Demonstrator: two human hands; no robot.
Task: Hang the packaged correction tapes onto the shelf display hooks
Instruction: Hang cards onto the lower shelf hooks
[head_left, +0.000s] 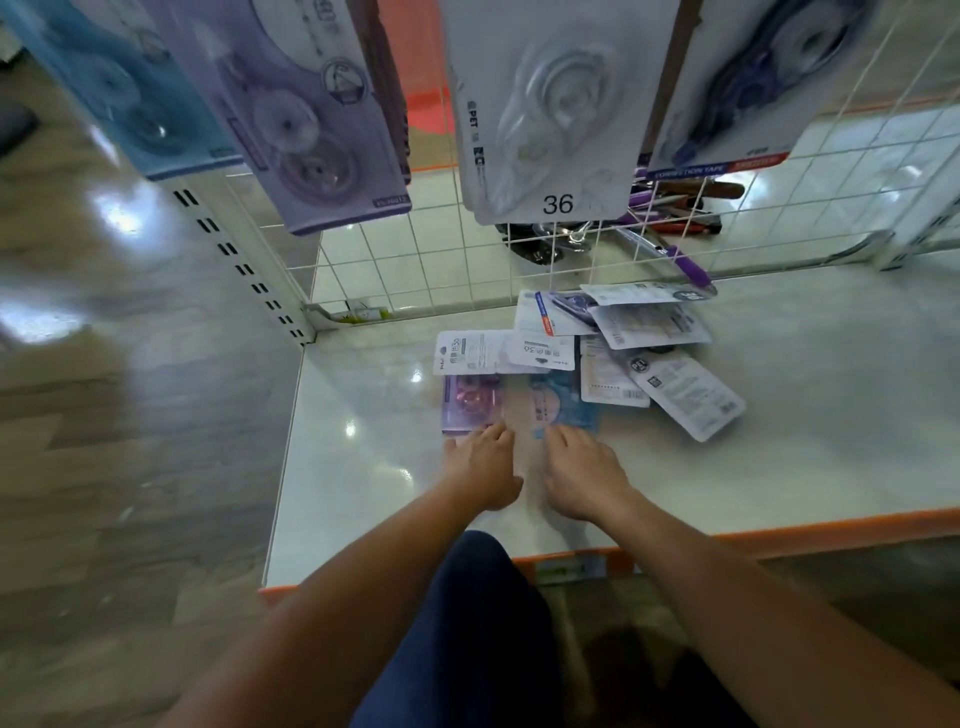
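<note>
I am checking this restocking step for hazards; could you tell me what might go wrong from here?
The loose packs overlap on the glossy shelf, so pulling the purple pack or blue pack could drag neighbours along. The left hand and right hand reach only the near edges, so a grip may slip. The hanging packs overhead could be knocked.

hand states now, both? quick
Left hand: open, fingers touching the purple pack.
Right hand: open, fingers touching the blue pack.
</note>
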